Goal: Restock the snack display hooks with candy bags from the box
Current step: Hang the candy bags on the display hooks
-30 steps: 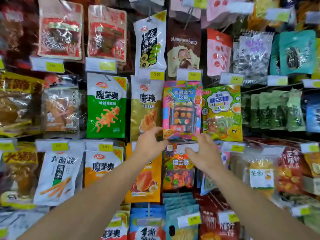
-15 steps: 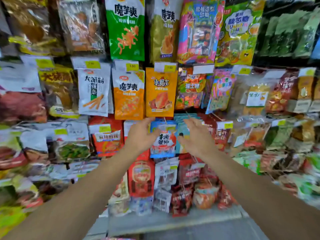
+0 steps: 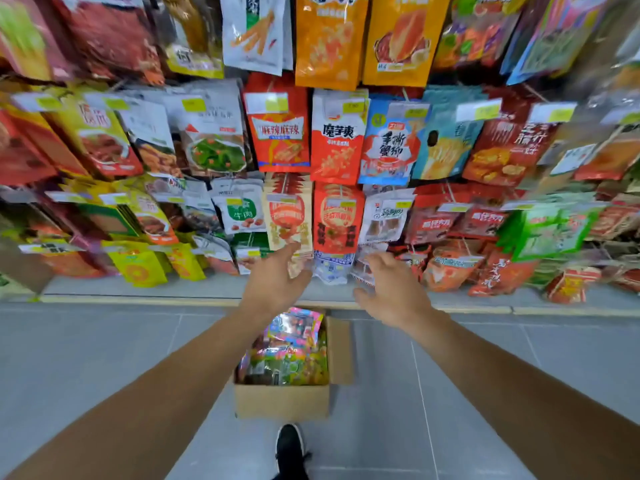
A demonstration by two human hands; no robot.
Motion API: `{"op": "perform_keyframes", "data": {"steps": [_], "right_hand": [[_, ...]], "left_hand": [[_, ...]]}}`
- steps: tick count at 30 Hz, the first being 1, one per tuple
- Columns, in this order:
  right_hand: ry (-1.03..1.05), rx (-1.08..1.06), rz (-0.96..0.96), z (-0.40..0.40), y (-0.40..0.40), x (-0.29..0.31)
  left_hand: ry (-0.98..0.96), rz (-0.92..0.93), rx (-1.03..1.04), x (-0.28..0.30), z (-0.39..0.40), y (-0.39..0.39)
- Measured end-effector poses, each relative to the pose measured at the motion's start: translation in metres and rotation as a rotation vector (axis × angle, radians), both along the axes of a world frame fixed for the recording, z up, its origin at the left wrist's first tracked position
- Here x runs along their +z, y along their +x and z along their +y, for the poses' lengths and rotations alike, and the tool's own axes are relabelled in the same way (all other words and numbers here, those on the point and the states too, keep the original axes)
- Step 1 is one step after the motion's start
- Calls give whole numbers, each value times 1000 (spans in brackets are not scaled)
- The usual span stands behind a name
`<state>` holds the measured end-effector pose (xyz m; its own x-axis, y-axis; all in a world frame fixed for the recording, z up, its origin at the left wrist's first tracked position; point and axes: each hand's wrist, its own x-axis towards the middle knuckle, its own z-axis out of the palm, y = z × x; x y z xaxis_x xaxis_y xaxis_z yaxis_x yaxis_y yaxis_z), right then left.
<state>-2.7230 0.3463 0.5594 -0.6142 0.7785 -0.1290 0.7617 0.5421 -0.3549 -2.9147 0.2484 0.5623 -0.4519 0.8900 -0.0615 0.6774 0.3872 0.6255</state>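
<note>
Reaching out with both hands empty: left hand [image 3: 273, 278] and right hand [image 3: 393, 289] spread, fingers loose, gripping nothing, held side by side in front of lowest hanging packets [image 3: 337, 216]. Candy bags [image 3: 294, 348] lie below hands in cardboard box [image 3: 282, 400] on floor [image 3: 104, 358], box long axis running away from person toward shelf base. Left hand looks slightly nearer box opening. Black shoe [image 3: 290, 445] just behind box.

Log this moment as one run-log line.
phase: reaching down | left hand: open, empty | right hand: open, empty | box: on floor below hands, candy bags inside | shoe: behind box
</note>
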Motion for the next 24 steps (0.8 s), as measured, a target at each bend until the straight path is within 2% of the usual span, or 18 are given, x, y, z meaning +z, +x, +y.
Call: {"op": "perform_keyframes", "data": {"steps": [9,14,20,24], "right_hand": [[-246,52,-177,-55,-90,-96],[-324,10,-265,-61,-152,-148],[-445,-50,-308,-71,-233,-201],[-533,-51,-326,-73,-270,-250]], "left_hand": [[-229,-142,152,-94,-60,-84],[-240,-248,183,-127,-72,-137],[-388,-314,183,-203,-82,-213],[-461,-421,277,-260,-88,-248]]}}
